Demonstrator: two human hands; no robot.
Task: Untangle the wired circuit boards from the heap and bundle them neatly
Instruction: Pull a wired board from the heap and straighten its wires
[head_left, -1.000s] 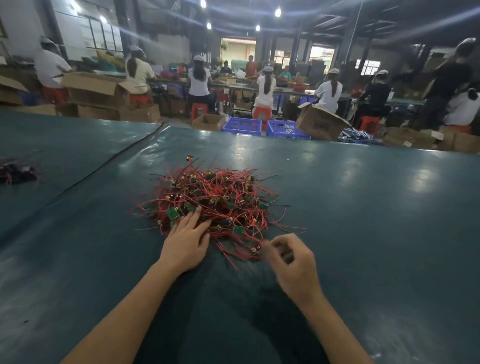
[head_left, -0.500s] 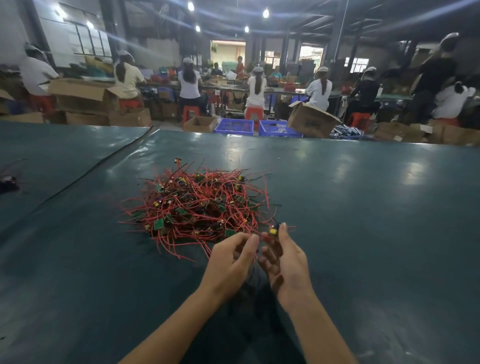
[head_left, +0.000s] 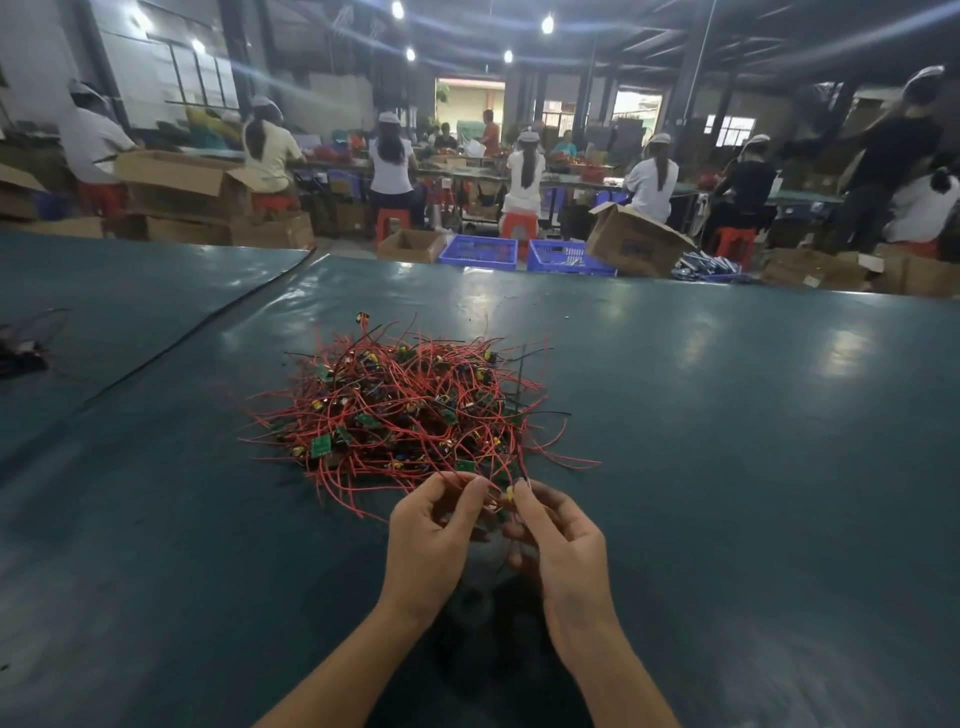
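Observation:
A heap of small green circuit boards with red and black wires (head_left: 410, 410) lies tangled on the dark green table (head_left: 727, 441). Just in front of the heap's near edge, my left hand (head_left: 431, 540) pinches red wires between thumb and fingertips. My right hand (head_left: 561, 545) faces it, fingers curled, holding a small wired board with a yellow part (head_left: 510, 493) at its fingertips. Wires run from both hands back into the heap. What lies between the palms is partly hidden.
A second small dark bundle (head_left: 21, 353) lies at the table's far left. A seam (head_left: 208, 322) crosses the table cover at left. Beyond the far edge stand cardboard boxes (head_left: 634, 239), blue crates (head_left: 480, 252) and several seated workers.
My left hand left the heap, where it lay flat, and came up beside my right hand. Both hands now hold wires together at the heap's near edge. The camera has shifted slightly.

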